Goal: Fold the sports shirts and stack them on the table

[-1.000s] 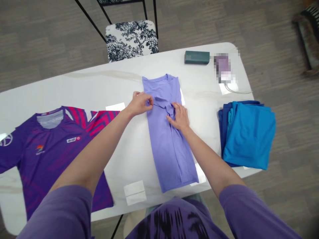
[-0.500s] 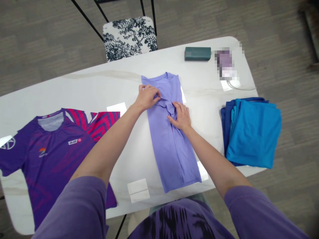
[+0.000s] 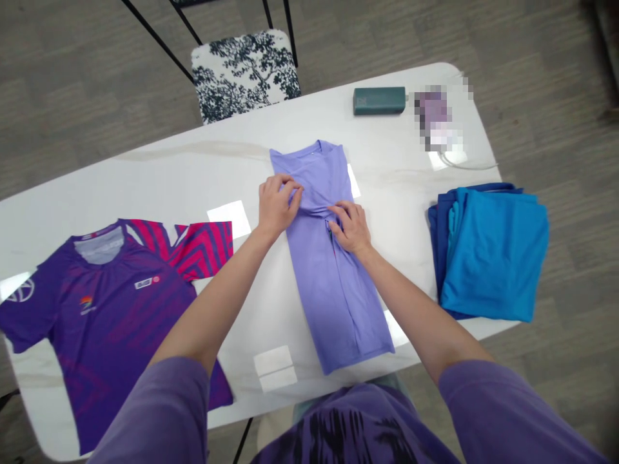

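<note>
A lavender T-shirt (image 3: 323,296) lies on the white table, folded lengthwise into a long strip with its neckline at the far end. My left hand (image 3: 278,203) is at its upper left edge, thumb and fingers closed on the fabric. On the right side, my right hand (image 3: 352,227) has its fingers bent around a bunched bit of the same shirt, the thumb lower than the fingertips. Creases run across the cloth between both hands. Just below the right fingertips, a small dark gap shows in the fold.
A purple and pink sports jersey (image 3: 120,316) is spread out at the left. Folded blue garments (image 3: 496,254) are stacked at the right edge. A dark green box-shaped device (image 3: 379,101) and a blurred-out item (image 3: 435,116) with a cable are at the back. A patterned chair (image 3: 246,74) stands behind the table.
My left hand has moved slightly left and toward me, and my right hand slightly down. The cloth between them is pulled flatter, with a crosswise crease. The view has shifted a little.
</note>
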The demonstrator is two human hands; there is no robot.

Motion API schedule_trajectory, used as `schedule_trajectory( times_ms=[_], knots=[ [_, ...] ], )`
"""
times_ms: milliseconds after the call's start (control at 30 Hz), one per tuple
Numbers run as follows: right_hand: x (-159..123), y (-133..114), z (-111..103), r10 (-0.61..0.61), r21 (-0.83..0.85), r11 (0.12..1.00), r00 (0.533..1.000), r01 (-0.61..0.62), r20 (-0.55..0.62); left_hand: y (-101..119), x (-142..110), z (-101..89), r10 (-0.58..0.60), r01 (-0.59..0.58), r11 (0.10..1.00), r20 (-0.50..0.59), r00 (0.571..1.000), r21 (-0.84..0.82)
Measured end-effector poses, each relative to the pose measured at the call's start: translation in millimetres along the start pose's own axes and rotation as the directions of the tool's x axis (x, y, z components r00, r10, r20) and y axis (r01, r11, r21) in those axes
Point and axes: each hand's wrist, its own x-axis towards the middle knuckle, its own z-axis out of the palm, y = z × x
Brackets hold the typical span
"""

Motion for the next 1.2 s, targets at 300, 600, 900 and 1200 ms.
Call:
schedule_trajectory(
  times_ms=[300,600,900,1200],
  knots=[
    [0,1,-1,-0.025,-0.018,0.999,0.995,0.027,0.099,-24,41,19.3,0.128,-0.166,0.985,0.437,0.890,0.051],
    [0,5,2,0.033,0.041,0.999,0.999,-0.033,0.002,-44,62,15.3,0.175,-0.283,0.955,0.602,0.779,0.089],
    [-4,10,5,0.036,0.029,0.999,0.999,-0.036,0.000,-9,63,9.1,0.108,-0.214,0.967,0.534,0.838,0.140],
    [19,-7,-50,0.341,0.564,0.777,0.940,-0.279,-0.005,143,-251,-20.4,-0.368,0.387,0.922,0.359,0.858,0.022]
  ],
)
